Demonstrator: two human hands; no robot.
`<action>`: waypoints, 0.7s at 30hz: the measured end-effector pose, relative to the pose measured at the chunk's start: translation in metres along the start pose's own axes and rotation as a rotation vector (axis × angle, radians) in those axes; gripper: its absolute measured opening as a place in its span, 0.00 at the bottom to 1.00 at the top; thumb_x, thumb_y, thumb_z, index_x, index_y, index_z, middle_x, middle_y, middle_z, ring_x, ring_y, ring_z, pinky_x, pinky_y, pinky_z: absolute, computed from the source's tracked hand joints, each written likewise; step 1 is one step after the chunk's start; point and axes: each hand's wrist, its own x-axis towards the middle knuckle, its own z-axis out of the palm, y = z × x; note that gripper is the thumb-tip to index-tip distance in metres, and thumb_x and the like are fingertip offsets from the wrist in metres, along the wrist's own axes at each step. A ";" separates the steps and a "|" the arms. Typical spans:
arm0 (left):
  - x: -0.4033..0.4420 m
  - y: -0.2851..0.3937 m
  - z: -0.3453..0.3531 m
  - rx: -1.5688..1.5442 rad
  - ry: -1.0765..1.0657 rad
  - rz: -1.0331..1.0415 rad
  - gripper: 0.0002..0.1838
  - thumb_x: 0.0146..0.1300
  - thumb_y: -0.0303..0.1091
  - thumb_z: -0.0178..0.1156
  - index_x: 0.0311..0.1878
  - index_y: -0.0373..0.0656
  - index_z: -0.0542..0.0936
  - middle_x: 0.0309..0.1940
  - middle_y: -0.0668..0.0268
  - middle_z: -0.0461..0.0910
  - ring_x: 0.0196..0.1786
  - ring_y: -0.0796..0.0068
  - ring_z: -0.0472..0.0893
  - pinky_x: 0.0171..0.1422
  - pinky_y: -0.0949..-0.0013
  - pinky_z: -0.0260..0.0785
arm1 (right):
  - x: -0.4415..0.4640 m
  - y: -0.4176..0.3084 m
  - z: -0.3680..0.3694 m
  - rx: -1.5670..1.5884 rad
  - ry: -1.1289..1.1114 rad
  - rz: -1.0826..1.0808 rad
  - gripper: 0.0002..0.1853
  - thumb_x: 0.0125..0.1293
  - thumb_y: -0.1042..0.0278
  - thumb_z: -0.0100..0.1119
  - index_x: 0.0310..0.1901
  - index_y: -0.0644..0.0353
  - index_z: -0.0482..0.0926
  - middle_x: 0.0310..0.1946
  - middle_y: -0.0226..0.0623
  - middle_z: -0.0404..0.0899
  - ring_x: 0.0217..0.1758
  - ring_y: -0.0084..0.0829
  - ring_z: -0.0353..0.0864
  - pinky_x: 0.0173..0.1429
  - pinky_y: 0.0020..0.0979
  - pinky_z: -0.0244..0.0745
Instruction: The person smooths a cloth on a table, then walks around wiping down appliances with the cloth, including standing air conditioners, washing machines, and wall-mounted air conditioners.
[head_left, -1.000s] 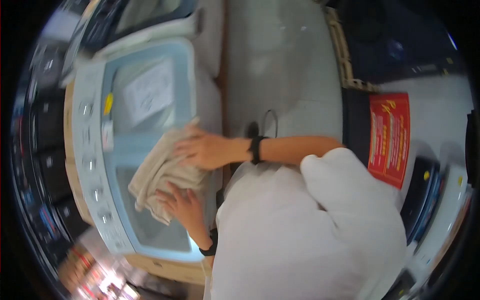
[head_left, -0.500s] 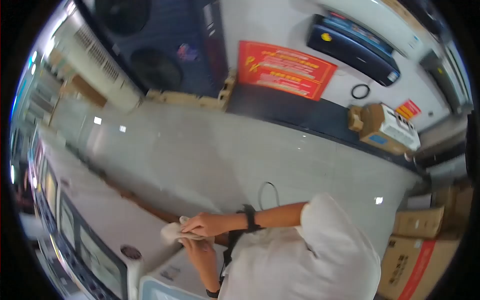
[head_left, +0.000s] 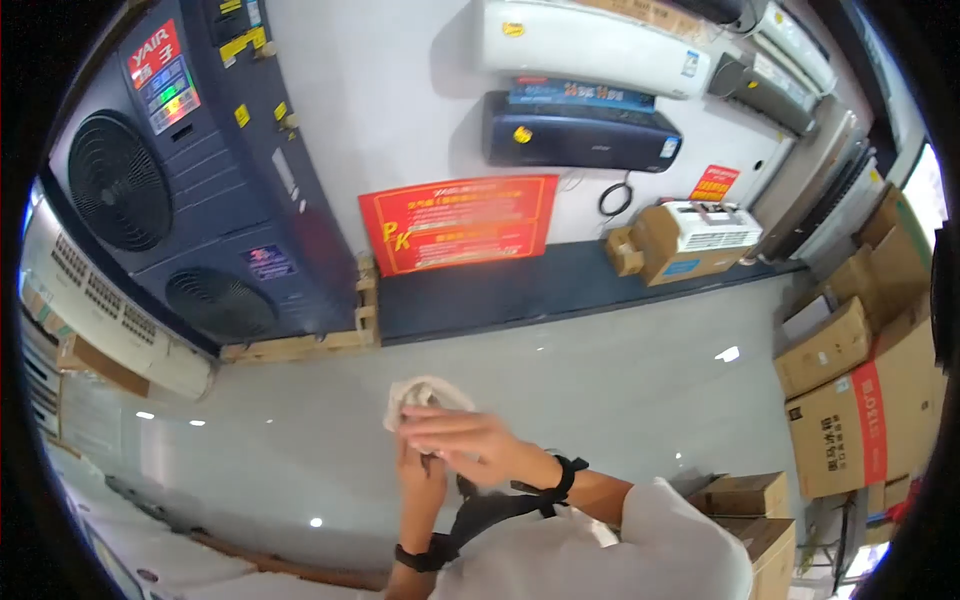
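Observation:
A bunched off-white cloth [head_left: 428,390] is held up in front of me, above the shiny floor. My left hand [head_left: 420,468] comes up from below, its fingers closed on the underside of the cloth. Reaching in from the right, my right hand [head_left: 475,440] lies across the near side of the cloth, thumb lower, long fingers fairly straight over the left fingers. It grips the cloth together with the left hand, though part of the contact is hidden. Dark bands circle both wrists.
A tall dark fan unit [head_left: 225,200] stands on a wooden pallet [head_left: 300,345] at left. Along the wall run a dark ledge [head_left: 470,295], a red poster [head_left: 460,225] and mounted air conditioners [head_left: 585,135]. Cartons [head_left: 850,430] are stacked at right; white appliances line the lower left.
My view has swung left and up, away from the white appliances. Both hands have lifted the cloth off the appliance top, and it now hangs over the floor.

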 end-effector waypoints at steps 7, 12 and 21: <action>0.091 0.019 0.076 -0.301 -0.296 0.100 0.21 0.70 0.33 0.63 0.63 0.36 0.78 0.56 0.51 0.81 0.58 0.48 0.82 0.62 0.51 0.74 | 0.006 0.008 -0.025 -0.227 -0.082 -0.013 0.18 0.62 0.84 0.56 0.53 0.73 0.83 0.59 0.51 0.82 0.70 0.55 0.78 0.71 0.47 0.77; 0.146 0.043 0.133 -0.468 -0.568 0.279 0.22 0.68 0.35 0.65 0.63 0.37 0.78 0.55 0.52 0.82 0.57 0.49 0.82 0.61 0.51 0.74 | 0.000 0.006 -0.053 -0.320 -0.045 0.183 0.15 0.64 0.78 0.58 0.51 0.73 0.83 0.55 0.55 0.83 0.62 0.53 0.83 0.67 0.46 0.79; 0.327 0.073 0.236 -0.292 -0.088 0.550 0.24 0.66 0.38 0.68 0.62 0.39 0.79 0.52 0.53 0.83 0.56 0.50 0.83 0.61 0.51 0.73 | 0.004 0.002 -0.220 -0.859 0.445 0.059 0.19 0.56 0.84 0.50 0.46 0.72 0.86 0.54 0.53 0.85 0.66 0.57 0.82 0.69 0.50 0.78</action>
